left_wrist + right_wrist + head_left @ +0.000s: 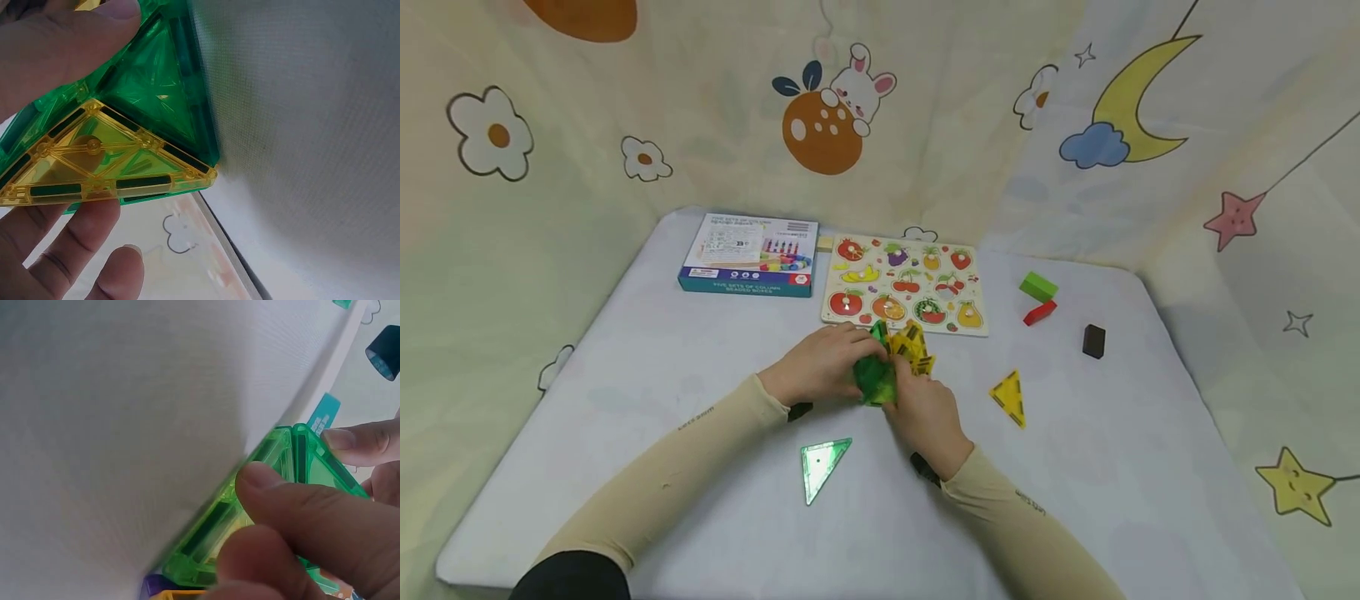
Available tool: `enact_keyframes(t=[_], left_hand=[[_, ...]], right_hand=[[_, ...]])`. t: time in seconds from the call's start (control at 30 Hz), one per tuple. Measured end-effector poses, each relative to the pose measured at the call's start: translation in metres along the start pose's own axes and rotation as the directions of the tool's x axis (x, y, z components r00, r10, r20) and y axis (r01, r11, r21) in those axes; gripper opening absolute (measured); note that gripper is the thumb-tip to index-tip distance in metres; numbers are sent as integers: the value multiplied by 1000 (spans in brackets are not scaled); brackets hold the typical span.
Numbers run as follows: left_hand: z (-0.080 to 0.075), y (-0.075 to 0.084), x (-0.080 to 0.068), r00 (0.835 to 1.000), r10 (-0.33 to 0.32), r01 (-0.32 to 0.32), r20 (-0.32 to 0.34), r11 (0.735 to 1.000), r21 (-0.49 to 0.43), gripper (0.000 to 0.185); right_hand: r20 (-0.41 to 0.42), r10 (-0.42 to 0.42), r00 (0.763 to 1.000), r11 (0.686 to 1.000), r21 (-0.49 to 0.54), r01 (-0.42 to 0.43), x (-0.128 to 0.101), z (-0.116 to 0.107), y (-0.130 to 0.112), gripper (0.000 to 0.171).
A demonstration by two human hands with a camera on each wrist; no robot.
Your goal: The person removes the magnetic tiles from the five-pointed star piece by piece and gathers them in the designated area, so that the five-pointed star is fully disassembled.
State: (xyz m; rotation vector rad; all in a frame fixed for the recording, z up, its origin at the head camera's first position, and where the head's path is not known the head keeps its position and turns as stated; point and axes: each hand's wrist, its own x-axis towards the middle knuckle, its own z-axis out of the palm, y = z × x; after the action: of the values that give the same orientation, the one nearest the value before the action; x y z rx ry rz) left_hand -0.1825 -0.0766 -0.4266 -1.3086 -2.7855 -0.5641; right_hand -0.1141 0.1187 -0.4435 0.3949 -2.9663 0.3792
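Both hands meet at mid-table around a cluster of see-through magnetic tiles, green tiles (pixel 875 382) on the left and yellow tiles (pixel 912 343) on the right. My left hand (pixel 826 364) grips the green part. In the left wrist view its thumb lies over a dark green triangle tile (pixel 153 94), beside a yellow triangle tile (pixel 103 156). From the right, my right hand (pixel 928 417) pinches the cluster. Its thumb and fingers cover part of a green tile (pixel 203 540) in the right wrist view. The cluster's far side is partly hidden by the hands.
A loose green triangle tile (pixel 822 467) lies in front of the hands, a yellow triangle tile (pixel 1011 398) to their right. Behind stand a boxed set (pixel 748 254) and a fruit puzzle board (pixel 906 283). Green (pixel 1038 287), red (pixel 1040 312) and black (pixel 1094 341) blocks lie at right.
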Motion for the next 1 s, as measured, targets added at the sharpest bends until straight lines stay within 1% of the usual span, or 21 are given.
enact_keyframes(t=[0.17,0.27,0.3,0.47,0.6,0.67,0.77,0.87,0.93,1.0], left_hand=[[3,0,-1,1000,12,-12,-6,1000,-5,62],[4,0,-2,1000,7,-7,-3,1000,-1,62],[4,0,-2,1000,5,-5,-1,1000,0,62],[5,0,-2,1000,-8,8,10,1000,4,61],[5,-1,-1,1000,-19,19,17,1000,13,61],[4,-1,0,999,-25,25,21,999,20,60],[2,-2,2,999,-27,26,20,999,26,60],[1,-3,2,1000,-24,23,16,999,29,59],[1,-3,2,1000,-21,21,13,999,25,59],[1,-3,2,1000,-17,17,10,1000,14,59]], right_hand=[[16,30,999,999,35,-31,-2,0,0,54],[1,29,1000,998,47,-29,-4,0,1,48],[-7,25,1000,998,55,-24,-5,-1,1,44],[-20,-51,999,994,98,53,-11,-2,4,24],[-20,-123,992,983,132,125,-17,-5,8,21],[-18,-148,989,974,170,149,-22,-8,11,21],[26,-154,988,948,287,140,-29,-15,17,19],[130,-152,980,894,441,81,-39,-21,25,18],[211,-155,965,856,517,24,-45,-25,32,17],[278,-167,946,832,555,-16,-52,-28,38,17]])
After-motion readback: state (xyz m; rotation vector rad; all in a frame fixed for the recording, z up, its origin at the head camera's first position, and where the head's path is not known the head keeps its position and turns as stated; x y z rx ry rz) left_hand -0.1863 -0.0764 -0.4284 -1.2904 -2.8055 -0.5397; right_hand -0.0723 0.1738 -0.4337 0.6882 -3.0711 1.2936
